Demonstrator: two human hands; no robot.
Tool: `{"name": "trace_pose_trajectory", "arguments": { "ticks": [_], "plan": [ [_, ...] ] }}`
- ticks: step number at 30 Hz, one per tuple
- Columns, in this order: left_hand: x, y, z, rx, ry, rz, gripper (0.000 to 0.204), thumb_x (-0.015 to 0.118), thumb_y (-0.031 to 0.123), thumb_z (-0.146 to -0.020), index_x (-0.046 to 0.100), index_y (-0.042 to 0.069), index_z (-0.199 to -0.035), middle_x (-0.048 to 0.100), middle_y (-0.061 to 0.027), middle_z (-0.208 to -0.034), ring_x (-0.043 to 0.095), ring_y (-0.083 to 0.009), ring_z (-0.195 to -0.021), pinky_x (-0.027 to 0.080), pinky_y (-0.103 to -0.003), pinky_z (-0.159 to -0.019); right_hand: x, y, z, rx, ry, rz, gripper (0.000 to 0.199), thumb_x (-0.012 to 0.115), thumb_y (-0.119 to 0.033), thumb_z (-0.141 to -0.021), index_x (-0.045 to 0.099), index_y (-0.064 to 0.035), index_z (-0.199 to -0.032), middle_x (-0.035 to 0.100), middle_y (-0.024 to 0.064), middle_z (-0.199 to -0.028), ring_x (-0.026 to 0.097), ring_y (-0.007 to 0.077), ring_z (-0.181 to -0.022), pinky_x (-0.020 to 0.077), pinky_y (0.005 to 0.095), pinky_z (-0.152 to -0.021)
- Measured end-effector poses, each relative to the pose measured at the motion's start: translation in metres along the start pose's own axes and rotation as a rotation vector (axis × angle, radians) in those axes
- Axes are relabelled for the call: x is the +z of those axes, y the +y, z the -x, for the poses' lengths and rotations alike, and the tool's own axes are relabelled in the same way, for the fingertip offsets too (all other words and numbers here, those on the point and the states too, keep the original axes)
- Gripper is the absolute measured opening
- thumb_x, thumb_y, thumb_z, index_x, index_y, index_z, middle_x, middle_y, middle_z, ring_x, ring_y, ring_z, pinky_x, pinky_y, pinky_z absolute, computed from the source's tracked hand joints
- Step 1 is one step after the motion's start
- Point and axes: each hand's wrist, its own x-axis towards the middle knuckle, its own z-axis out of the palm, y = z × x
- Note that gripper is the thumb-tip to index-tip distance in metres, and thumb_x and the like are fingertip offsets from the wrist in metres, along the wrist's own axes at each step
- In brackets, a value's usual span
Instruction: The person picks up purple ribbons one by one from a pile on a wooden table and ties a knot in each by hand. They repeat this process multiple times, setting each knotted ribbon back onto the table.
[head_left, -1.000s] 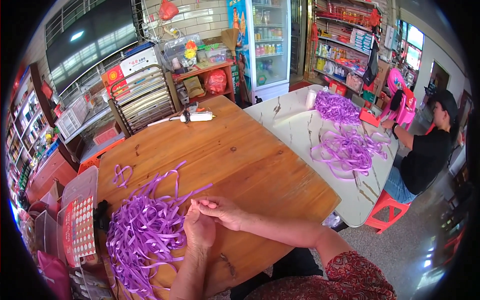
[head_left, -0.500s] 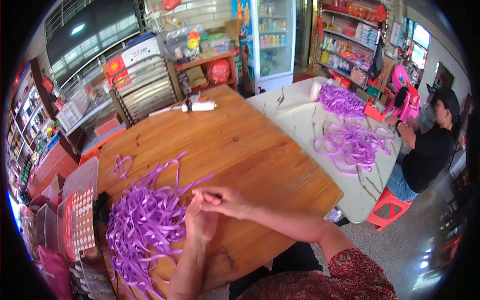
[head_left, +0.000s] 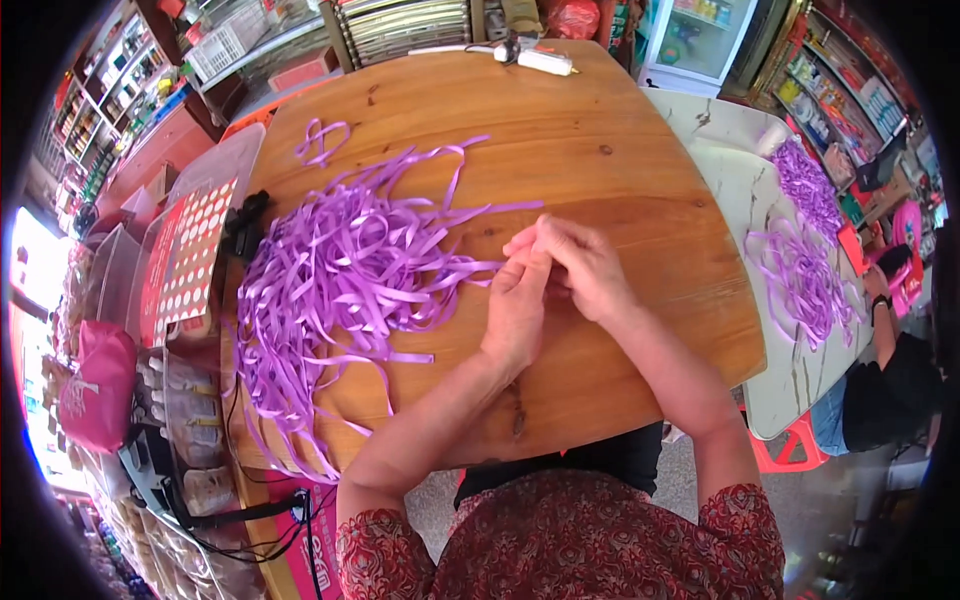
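Note:
My left hand (head_left: 517, 310) and my right hand (head_left: 588, 268) meet over the wooden table (head_left: 640, 170), fingertips pressed together. Both are closed in a pinch; whatever sits between the fingers is too small or hidden to make out. Just left of them spreads a tangled heap of shiny purple ribbons (head_left: 345, 260). One flat strand runs up to the side of my left hand, and I cannot tell whether it is held. Another loose end points past the fingertips on the far side. A small ribbon loop (head_left: 322, 142) lies apart beyond the heap.
A white power strip (head_left: 545, 63) lies at the table's far edge. Plastic bins and a red dotted sheet (head_left: 195, 255) stand along the left edge, beside a black clamp (head_left: 245, 225). At right, a marble-patterned table (head_left: 725, 170) bears more purple ribbon (head_left: 800, 285); a person in black sits there.
My view has tilted down, so things sit higher in the picture. My right hand was folded over my left; now the two meet at the fingertips. The ribbon heap looks unchanged.

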Motion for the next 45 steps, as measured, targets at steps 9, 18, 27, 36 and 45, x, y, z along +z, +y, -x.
{"name": "trace_pose_trajectory", "arguments": {
  "ticks": [9,18,27,36,45],
  "plan": [
    [-0.004,-0.016,0.012,0.878,-0.554,-1.414,0.014,0.068,0.015,-0.077,0.056,0.007,-0.077,0.055,-0.0056,-0.076,0.056,-0.022,-0.069,0.046,-0.035,-0.062,-0.023,-0.016,-0.013,-0.325,0.134,0.329,0.016,0.063,-0.005,-0.086,0.065,0.0003,-0.101,0.066,0.0081,-0.097,0.061,0.0124,-0.091,0.048,0.025,-0.081],
    [0.001,-0.019,0.03,0.867,-1.01,-1.421,0.026,0.063,0.03,-0.077,0.053,0.009,-0.066,0.053,-0.006,-0.069,0.056,-0.0246,-0.069,0.045,-0.04,-0.069,-0.004,-0.006,-0.033,-0.557,-0.347,1.225,0.022,0.074,-0.015,-0.072,0.067,-0.0032,-0.089,0.063,0.0108,-0.1,0.058,0.0294,-0.095,0.0466,0.0389,-0.082],
    [0.002,-0.018,0.028,0.861,-1.016,-1.431,0.023,0.062,0.028,-0.079,0.054,0.009,-0.069,0.054,-0.0058,-0.07,0.057,-0.024,-0.07,0.046,-0.038,-0.071,-0.008,-0.007,-0.04,-0.546,-0.309,1.214,0.013,0.069,-0.014,-0.077,0.066,-0.0032,-0.083,0.064,0.0107,-0.094,0.061,0.0208,-0.083,0.0472,0.0332,-0.072],
    [-0.001,-0.017,0.026,0.886,-0.937,-1.382,0.022,0.063,0.026,-0.079,0.054,0.009,-0.068,0.053,-0.0051,-0.069,0.057,-0.023,-0.069,0.046,-0.038,-0.067,-0.022,-0.041,-0.013,-0.153,-0.184,1.047,0.009,0.065,-0.01,-0.083,0.066,-0.0015,-0.086,0.061,-0.0004,-0.07,0.051,0.0045,-0.058,0.0398,0.0196,-0.051],
    [-0.01,-0.013,0.002,-0.059,-0.468,-0.326,0.04,0.063,0.006,-0.086,0.052,0.009,-0.125,0.059,-0.0052,-0.111,0.058,-0.0142,-0.095,0.048,-0.027,-0.083,-0.095,-0.095,0.053,-0.318,0.057,0.394,0.006,0.058,-0.005,-0.088,0.06,0.0004,-0.087,0.056,0.0043,-0.069,0.045,0.0062,-0.054,0.0319,0.018,-0.046]
  ]
}}
